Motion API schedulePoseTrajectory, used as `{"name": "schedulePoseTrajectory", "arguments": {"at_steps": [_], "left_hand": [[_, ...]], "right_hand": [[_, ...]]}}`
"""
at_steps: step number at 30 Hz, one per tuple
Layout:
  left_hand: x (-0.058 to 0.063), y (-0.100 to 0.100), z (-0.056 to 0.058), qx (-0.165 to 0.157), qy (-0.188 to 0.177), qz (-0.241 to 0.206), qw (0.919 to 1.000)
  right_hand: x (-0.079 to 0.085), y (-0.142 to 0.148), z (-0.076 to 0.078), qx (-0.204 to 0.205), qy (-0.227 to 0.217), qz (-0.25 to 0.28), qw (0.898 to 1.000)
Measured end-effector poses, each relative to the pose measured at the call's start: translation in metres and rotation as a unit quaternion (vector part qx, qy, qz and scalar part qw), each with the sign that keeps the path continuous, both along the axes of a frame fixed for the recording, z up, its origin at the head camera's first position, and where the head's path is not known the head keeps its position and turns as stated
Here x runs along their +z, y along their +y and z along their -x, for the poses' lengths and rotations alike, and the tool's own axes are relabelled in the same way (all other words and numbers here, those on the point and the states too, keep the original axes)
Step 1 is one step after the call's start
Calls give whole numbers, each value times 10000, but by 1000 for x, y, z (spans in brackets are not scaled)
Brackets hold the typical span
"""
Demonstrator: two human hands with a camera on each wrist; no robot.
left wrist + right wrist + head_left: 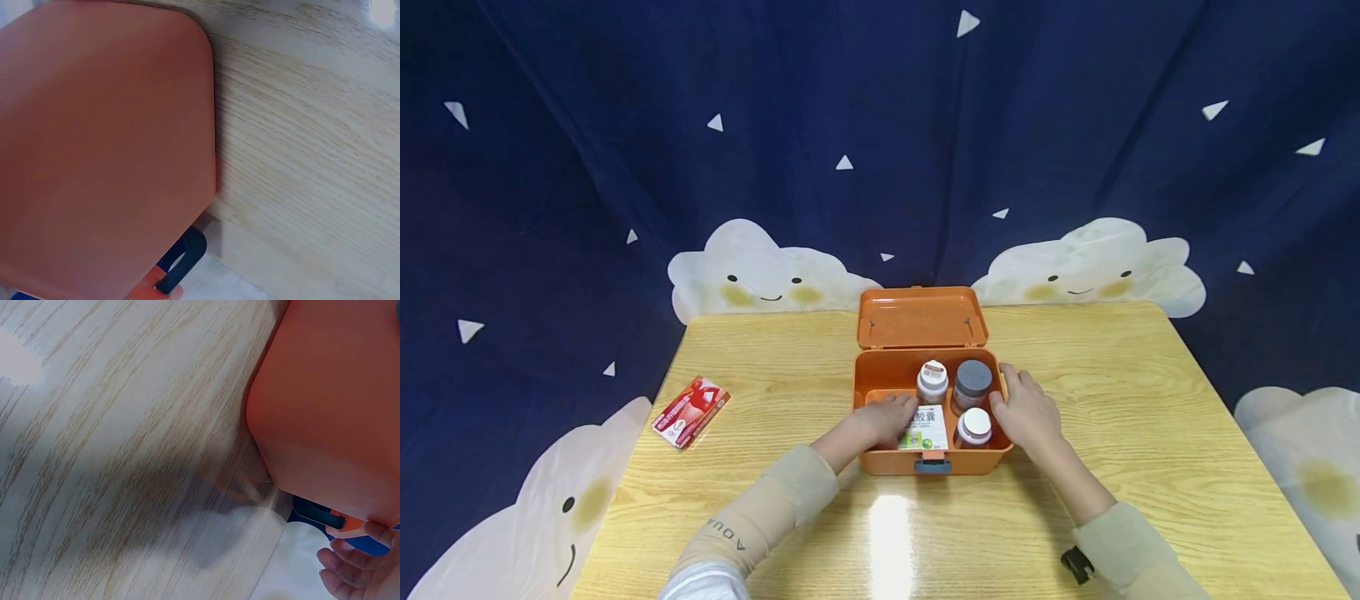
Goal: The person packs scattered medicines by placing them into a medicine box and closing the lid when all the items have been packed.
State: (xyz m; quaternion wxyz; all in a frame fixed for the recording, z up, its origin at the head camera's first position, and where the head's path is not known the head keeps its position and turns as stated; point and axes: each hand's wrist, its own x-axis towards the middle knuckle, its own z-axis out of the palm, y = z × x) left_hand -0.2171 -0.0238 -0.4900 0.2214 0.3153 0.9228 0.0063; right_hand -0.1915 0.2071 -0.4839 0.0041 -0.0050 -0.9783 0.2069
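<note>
An orange storage box (880,462) stands on the table with its lid (921,317) tipped back. My left hand (880,421) reaches inside its left part and holds the left edge of a white-and-green medicine carton (931,429); the fingertips are partly hidden. My right hand (1028,412) grips the right wall, thumb inside and other fingers outside. In the right wrist view those fingers (350,565) show beside the box wall (331,406). Inside stand a white bottle (932,382), a grey-lidded jar (972,385) and a white-capped brown bottle (974,427). The left wrist view shows only the box's outer wall (112,137).
A red-and-white medicine carton (691,412) lies on the wooden table (775,358) at the left. A dark blue latch (932,467) sits on the box's front. Behind the table hangs a dark blue curtain (895,100) with clouds.
</note>
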Motion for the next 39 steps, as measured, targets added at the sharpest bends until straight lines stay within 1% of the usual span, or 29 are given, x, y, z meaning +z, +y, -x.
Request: {"name": "schedulePoseTrajectory", "arguments": {"at_steps": [6,9,13,17,22,26,28,31,34,36,39], "left_hand": [[6,0,0,72,-132,106,9998],[7,-1,0,67,-172,174,9997],[8,-2,1,-21,-221,286,9993],[9,-2,1,-59,-256,227,9994],[12,-4,2,20,-347,-1,9994],[19,-6,3,-127,-57,-440,9989],[25,-8,3,-190,107,-668,9975],[35,-11,4,-289,345,-891,9950],[44,-16,4,-357,685,-1017,9918],[48,-19,4,-412,1057,-1118,9872],[50,-25,5,-421,1689,-1254,9767]], "right_hand": [[-1,0,1,3,-10,0,10000],[-1,0,1,2,-13,-20,10000],[0,0,1,4,-13,-35,10000],[1,0,1,3,-19,-35,10000],[1,-1,1,0,-39,-25,10000],[1,-1,1,4,-79,-6,10000],[1,0,1,10,-99,-2,10000],[1,0,1,18,-123,1,9999],[1,0,1,21,-131,-3,9999],[1,0,1,18,-121,-1,9999],[0,1,1,9,-115,1,9999]]}}
